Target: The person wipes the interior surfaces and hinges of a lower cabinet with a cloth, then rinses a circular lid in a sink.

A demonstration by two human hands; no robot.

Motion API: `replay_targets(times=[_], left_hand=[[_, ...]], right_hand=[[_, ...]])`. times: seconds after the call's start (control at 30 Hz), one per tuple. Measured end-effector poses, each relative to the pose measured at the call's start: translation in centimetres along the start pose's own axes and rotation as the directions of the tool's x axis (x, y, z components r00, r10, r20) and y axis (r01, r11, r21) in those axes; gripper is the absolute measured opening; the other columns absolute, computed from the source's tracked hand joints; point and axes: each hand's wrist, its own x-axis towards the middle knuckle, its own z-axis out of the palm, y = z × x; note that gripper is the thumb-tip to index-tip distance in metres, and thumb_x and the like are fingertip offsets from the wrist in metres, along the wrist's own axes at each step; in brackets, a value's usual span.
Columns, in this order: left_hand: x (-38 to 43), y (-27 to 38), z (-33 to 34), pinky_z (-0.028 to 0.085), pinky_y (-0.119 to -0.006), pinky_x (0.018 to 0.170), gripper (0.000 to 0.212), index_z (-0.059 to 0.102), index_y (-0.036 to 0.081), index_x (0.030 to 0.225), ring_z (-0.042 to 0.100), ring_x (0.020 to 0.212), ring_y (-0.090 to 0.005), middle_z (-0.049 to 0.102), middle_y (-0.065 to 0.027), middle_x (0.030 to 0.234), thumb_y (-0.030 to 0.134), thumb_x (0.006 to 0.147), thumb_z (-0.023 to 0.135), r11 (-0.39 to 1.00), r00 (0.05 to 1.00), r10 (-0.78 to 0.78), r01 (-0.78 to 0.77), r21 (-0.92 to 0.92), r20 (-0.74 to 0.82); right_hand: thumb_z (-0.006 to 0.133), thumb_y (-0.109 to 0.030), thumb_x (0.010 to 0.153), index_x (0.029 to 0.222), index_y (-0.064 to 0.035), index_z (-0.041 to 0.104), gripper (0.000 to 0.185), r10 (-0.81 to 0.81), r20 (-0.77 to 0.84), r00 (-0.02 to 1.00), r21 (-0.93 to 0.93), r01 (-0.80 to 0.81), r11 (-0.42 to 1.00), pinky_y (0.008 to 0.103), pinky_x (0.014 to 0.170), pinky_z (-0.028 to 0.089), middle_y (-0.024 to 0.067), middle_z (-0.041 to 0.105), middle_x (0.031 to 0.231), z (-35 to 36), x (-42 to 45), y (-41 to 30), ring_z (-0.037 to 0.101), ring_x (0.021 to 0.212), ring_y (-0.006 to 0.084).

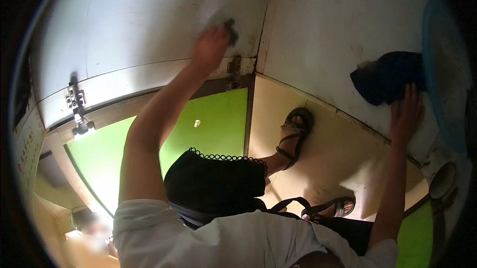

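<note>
My left hand is on the white panel at the upper left, with its fingers closed on a dark scrubbing pad; hand and pad are slightly blurred. At the right, my right hand rests on a whitish surface, its fingertips at the edge of a dark blue cloth. The fingers there look extended rather than gripping. One end of the cloth lies against the rim of a blue basin.
Metal hinges join the white panel to a frame around a green panel. A round metal utensil lies at the right edge. Below are the tan floor and my sandalled feet.
</note>
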Motion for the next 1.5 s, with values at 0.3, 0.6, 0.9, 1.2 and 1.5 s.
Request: replay_targets(times=[0.3, 0.6, 0.9, 1.2, 1.5], left_hand=[[-1.3, 1.3, 1.7, 0.046, -0.039, 0.074, 0.013, 0.059, 0.003, 0.080, 0.050, 0.091, -0.0283, 0.051, -0.0118, 0.097, 0.005, 0.067, 0.057, 0.997, 0.993, 0.075, -0.073, 0.023, -0.086], [0.9, 10.3, 8.6, 0.046, -0.038, 0.074, 0.019, 0.064, 0.007, 0.090, 0.053, 0.094, -0.0263, 0.054, -0.0112, 0.100, 0.009, 0.072, 0.060, 1.000, 0.819, 0.023, -0.020, -0.011, 0.573], [8.3, 5.9, 6.9, 0.045, -0.035, 0.071, 0.015, 0.064, 0.008, 0.086, 0.056, 0.088, -0.0231, 0.057, -0.0110, 0.091, 0.006, 0.072, 0.060, 0.998, 0.959, -0.027, 0.009, 0.065, 0.282], [4.3, 6.6, 10.6, 0.046, -0.039, 0.067, 0.012, 0.064, 0.008, 0.085, 0.059, 0.081, -0.0250, 0.060, -0.0124, 0.081, 0.009, 0.074, 0.060, 0.997, 0.945, 0.075, -0.059, -0.059, 0.319], [-0.1, 10.4, 10.2, 0.046, -0.038, 0.069, 0.012, 0.063, 0.009, 0.083, 0.057, 0.082, -0.0263, 0.059, -0.0105, 0.085, 0.009, 0.071, 0.060, 0.985, 0.862, 0.168, -0.130, -0.112, 0.478]], right_hand=[[0.042, -0.028, 0.091, 0.135, -0.0178, 0.034, 0.046, 0.023, 0.006, 1.000, 0.007, -0.023, 1.000, 0.0469, 0.103, 0.024, 0.0014, 0.031, 0.140, 0.1, 0.0, -0.2, 0.030, 0.128, 0.0278], [0.044, -0.025, 0.091, 0.134, -0.0174, 0.035, 0.045, 0.007, -0.015, 1.000, 0.046, -0.006, 0.999, 0.0470, 0.103, 0.025, 0.0013, 0.032, 0.140, -0.1, 0.1, 0.0, 0.031, 0.127, 0.0279], [0.041, -0.031, 0.091, 0.135, -0.0163, 0.034, 0.047, -0.008, -0.020, 1.000, -0.001, 0.008, 1.000, 0.0471, 0.104, 0.022, 0.0013, 0.030, 0.141, 0.4, 0.0, -0.1, 0.030, 0.128, 0.0267], [0.042, -0.031, 0.091, 0.134, -0.0171, 0.034, 0.047, 0.015, 0.005, 1.000, 0.002, -0.015, 1.000, 0.0463, 0.104, 0.022, 0.0007, 0.031, 0.141, 0.3, 0.1, -0.3, 0.031, 0.127, 0.0265], [0.041, -0.031, 0.091, 0.135, -0.0188, 0.034, 0.046, 0.034, -0.008, 0.999, -0.003, -0.034, 0.999, 0.0457, 0.105, 0.022, -0.0008, 0.030, 0.141, 0.5, 0.0, -0.3, 0.031, 0.127, 0.0258]])
